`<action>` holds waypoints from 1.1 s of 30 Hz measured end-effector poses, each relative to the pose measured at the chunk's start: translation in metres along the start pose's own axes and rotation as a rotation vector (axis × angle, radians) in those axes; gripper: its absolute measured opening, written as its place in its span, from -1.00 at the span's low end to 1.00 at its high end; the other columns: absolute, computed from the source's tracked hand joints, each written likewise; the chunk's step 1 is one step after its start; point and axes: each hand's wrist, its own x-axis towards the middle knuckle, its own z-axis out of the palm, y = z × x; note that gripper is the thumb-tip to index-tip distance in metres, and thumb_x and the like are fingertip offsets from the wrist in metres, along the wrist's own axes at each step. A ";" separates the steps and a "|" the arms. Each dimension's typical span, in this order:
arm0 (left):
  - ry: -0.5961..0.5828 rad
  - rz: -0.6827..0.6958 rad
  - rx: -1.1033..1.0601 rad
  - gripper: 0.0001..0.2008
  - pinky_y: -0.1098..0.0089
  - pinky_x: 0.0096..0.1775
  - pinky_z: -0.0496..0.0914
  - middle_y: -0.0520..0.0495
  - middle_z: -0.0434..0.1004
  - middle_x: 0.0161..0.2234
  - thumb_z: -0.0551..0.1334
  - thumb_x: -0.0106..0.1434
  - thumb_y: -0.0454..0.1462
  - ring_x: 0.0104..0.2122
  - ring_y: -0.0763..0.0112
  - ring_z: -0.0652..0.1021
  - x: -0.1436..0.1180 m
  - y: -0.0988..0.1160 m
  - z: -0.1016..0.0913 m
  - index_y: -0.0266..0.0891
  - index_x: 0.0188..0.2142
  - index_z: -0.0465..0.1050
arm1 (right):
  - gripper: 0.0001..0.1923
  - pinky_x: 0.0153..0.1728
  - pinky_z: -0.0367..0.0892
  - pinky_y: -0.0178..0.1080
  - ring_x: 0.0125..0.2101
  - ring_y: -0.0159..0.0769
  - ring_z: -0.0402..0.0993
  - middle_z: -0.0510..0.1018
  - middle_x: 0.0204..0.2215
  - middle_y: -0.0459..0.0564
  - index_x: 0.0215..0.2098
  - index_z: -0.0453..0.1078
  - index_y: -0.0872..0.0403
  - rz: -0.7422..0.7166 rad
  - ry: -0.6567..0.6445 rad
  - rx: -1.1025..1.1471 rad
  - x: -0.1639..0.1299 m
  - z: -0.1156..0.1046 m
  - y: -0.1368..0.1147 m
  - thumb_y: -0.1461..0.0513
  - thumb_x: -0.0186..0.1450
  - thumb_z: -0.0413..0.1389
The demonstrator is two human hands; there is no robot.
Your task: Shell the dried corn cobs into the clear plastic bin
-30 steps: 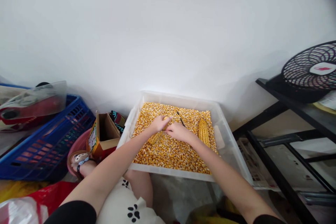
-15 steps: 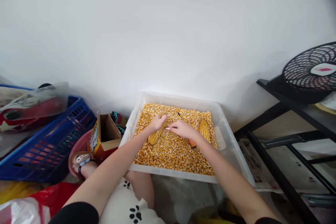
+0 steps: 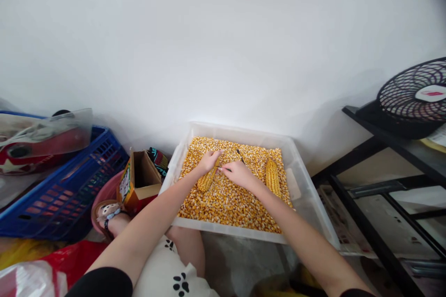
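My left hand (image 3: pixel 209 161) is closed round the upper end of a yellow ear of corn (image 3: pixel 206 183), which slants over loose kernels in the tub. Close on its right, my right hand (image 3: pixel 239 174) pinches a thin dark rod-like tool (image 3: pixel 219 167), its tip at the ear. The tool's exact kind is too small to make out. Just beyond the right hand, a narrow black piece (image 3: pixel 240 154) lies on the kernels, partly hidden by that hand. A second ear of corn (image 3: pixel 272 177), still full of kernels, rests to the right of my right wrist.
A translucent plastic tub (image 3: pixel 306 195) holds the corn kernels (image 3: pixel 226 213) against the white wall. Left of it stand an open cardboard box (image 3: pixel 146 191), a pink basin (image 3: pixel 101 199) and a blue crate (image 3: pixel 62 199). On the right, a black fan (image 3: pixel 414 95) sits on a black metal rack (image 3: pixel 376 141).
The right hand has shifted slightly up and left with the tool. An orange piece seen under the right forearm before is now hidden. The left hand keeps its hold on the ear.
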 end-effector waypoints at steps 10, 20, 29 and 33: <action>0.052 -0.041 -0.017 -0.58 0.45 -0.49 0.13 0.07 0.18 -0.69 0.04 0.03 0.04 -0.58 0.48 0.23 0.002 -0.002 -0.001 -0.28 -0.65 0.23 | -0.68 -0.50 0.02 -0.37 -0.58 -0.44 0.26 0.50 -0.58 -0.06 -0.47 0.48 0.08 0.007 0.024 0.047 0.000 -0.003 0.001 0.18 0.26 -0.07; 0.113 0.005 0.148 -0.57 0.46 -0.53 0.05 0.10 0.08 -0.71 -0.01 0.08 0.03 -0.61 0.51 0.19 0.001 -0.004 0.004 -0.25 -0.69 0.15 | -0.64 -0.60 -0.06 -0.37 -0.66 -0.46 0.13 0.30 -0.75 -0.15 -0.63 0.39 0.14 0.190 0.135 0.329 -0.005 0.018 -0.007 0.16 0.21 -0.07; 0.079 0.032 0.182 -0.56 0.46 -0.56 -0.01 0.11 0.02 -0.72 -0.01 0.08 0.04 -0.63 0.53 0.14 -0.001 -0.005 0.008 -0.24 -0.70 0.10 | -0.68 -0.46 0.07 -0.32 -0.51 -0.33 0.36 0.51 -0.51 0.08 -0.41 0.44 0.13 0.030 0.010 -0.189 -0.009 0.009 -0.010 0.22 0.27 -0.13; 0.078 0.031 0.203 -0.55 0.46 -0.56 -0.03 0.11 0.01 -0.72 0.00 0.07 0.05 -0.63 0.54 0.13 -0.001 -0.004 0.009 -0.25 -0.71 0.11 | -0.67 -0.45 0.08 -0.33 -0.48 -0.33 0.39 0.54 -0.47 0.08 -0.39 0.45 0.13 0.037 -0.030 -0.177 -0.004 0.008 -0.013 0.24 0.28 -0.14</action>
